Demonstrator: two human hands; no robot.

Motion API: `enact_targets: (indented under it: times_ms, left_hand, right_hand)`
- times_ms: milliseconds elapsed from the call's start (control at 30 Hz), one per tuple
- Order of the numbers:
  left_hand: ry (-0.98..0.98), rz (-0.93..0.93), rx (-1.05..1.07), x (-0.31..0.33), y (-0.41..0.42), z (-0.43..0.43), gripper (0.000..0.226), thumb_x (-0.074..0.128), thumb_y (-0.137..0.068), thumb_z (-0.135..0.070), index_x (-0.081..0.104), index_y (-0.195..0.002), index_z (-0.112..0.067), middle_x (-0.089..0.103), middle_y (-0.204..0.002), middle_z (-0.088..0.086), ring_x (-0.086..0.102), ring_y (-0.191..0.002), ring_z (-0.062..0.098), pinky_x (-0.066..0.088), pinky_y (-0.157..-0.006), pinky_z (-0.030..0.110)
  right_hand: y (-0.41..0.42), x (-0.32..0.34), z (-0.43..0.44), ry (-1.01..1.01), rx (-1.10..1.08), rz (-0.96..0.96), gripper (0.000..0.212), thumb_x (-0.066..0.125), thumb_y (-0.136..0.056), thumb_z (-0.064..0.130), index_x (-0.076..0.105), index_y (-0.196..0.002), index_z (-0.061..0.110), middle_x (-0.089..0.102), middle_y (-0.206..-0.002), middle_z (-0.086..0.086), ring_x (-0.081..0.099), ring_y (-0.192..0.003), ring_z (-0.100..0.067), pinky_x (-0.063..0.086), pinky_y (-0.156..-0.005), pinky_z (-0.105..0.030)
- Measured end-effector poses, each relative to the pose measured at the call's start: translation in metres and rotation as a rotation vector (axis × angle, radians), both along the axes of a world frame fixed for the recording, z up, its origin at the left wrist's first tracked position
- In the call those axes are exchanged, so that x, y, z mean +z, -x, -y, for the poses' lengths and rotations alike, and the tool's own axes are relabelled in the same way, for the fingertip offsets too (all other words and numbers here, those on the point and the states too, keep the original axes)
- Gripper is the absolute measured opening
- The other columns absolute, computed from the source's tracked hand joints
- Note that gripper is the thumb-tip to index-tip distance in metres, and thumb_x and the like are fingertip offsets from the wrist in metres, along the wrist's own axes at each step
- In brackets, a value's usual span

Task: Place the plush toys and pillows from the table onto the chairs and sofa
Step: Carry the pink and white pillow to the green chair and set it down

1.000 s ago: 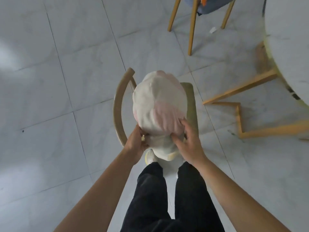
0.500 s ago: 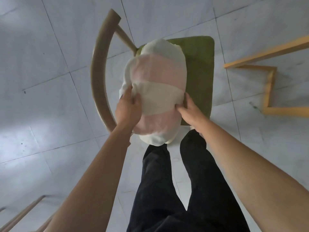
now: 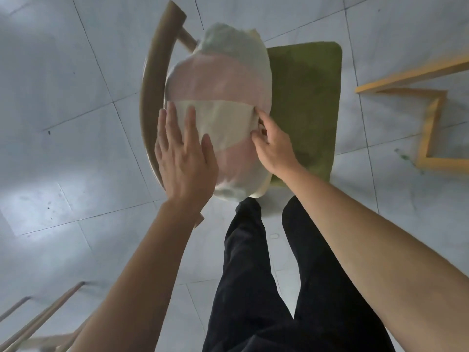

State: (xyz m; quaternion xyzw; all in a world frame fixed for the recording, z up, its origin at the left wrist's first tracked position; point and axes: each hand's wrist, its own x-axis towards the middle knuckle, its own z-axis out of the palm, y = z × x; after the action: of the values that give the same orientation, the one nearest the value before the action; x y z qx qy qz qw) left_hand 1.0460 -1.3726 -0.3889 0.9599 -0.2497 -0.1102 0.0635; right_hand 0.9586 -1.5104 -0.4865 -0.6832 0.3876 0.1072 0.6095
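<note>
A pink-and-cream striped plush pillow (image 3: 223,92) lies on a wooden chair with a green seat cushion (image 3: 307,102) and a curved backrest (image 3: 152,80). The pillow leans against the backrest and covers the seat's left half. My left hand (image 3: 185,158) rests flat on the pillow's left side, fingers spread. My right hand (image 3: 271,146) has its fingers curled into the fabric on the pillow's right side. The chair's legs are hidden.
Grey tiled floor (image 3: 76,153) surrounds the chair. Yellow wooden table legs (image 3: 431,123) stand at the right. Another chair's pale wooden rods (image 3: 43,316) show at the bottom left. My legs in black trousers (image 3: 274,288) stand right in front of the chair.
The pillow came down from above the chair onto its seat. My left hand let go of its grip and now lies flat and spread on the pillow.
</note>
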Motion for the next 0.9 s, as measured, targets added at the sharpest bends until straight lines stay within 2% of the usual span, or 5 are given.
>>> enact_targets:
  times_ms: [67, 200, 500, 800, 900]
  left_hand:
    - [-0.005, 0.020, -0.185, -0.014, -0.007, 0.012, 0.051, 0.043, -0.105, -0.026, 0.040, -0.154, -0.013, 0.027, -0.164, 0.021, 0.022, -0.153, 0.039, 0.022, -0.122, 0.054]
    - [-0.174, -0.034, -0.342, -0.051, -0.035, 0.025, 0.060, 0.029, -0.108, -0.045, 0.022, -0.161, -0.019, 0.011, -0.169, 0.017, 0.006, -0.157, 0.037, 0.001, -0.123, 0.057]
    - [-0.208, 0.020, -0.336, -0.087, -0.045, -0.017, 0.063, 0.030, -0.107, -0.044, 0.015, -0.162, -0.016, 0.012, -0.169, 0.018, 0.008, -0.156, 0.039, 0.004, -0.125, 0.058]
    - [-0.153, 0.065, -0.347, -0.076, -0.056, 0.014, 0.063, 0.030, -0.108, -0.044, 0.014, -0.162, -0.015, 0.008, -0.169, 0.021, 0.005, -0.156, 0.041, -0.003, -0.122, 0.059]
    - [-0.217, 0.012, -0.474, -0.087, -0.066, 0.032, 0.065, 0.026, -0.107, -0.050, 0.008, -0.163, -0.022, 0.001, -0.170, 0.019, -0.001, -0.156, 0.042, -0.008, -0.120, 0.061]
  right_hand:
    - [0.000, -0.004, 0.005, 0.063, -0.120, -0.018, 0.057, 0.041, -0.106, 0.020, 0.025, -0.160, 0.020, 0.042, -0.160, -0.001, 0.043, -0.143, -0.017, 0.030, -0.111, -0.019]
    - [-0.009, -0.016, 0.025, 0.302, -0.180, -0.052, 0.057, 0.035, -0.108, 0.029, 0.018, -0.162, 0.022, 0.016, -0.170, -0.008, 0.016, -0.156, -0.024, 0.018, -0.122, -0.033]
    - [-0.111, -0.059, 0.027, 0.481, 0.077, 0.027, 0.072, 0.030, -0.103, 0.055, 0.014, -0.163, 0.019, 0.002, -0.170, -0.020, 0.006, -0.157, -0.035, 0.012, -0.127, -0.045]
    - [-0.019, -0.045, -0.029, 0.322, -0.320, -0.063, 0.080, 0.025, -0.100, 0.064, 0.008, -0.163, 0.017, 0.000, -0.171, -0.015, 0.005, -0.158, -0.029, 0.012, -0.127, -0.047]
    - [0.037, -0.045, -0.073, 0.167, -0.188, -0.159, 0.086, 0.021, -0.095, 0.073, -0.002, -0.163, 0.025, -0.009, -0.171, -0.009, 0.002, -0.158, -0.026, 0.011, -0.127, -0.048]
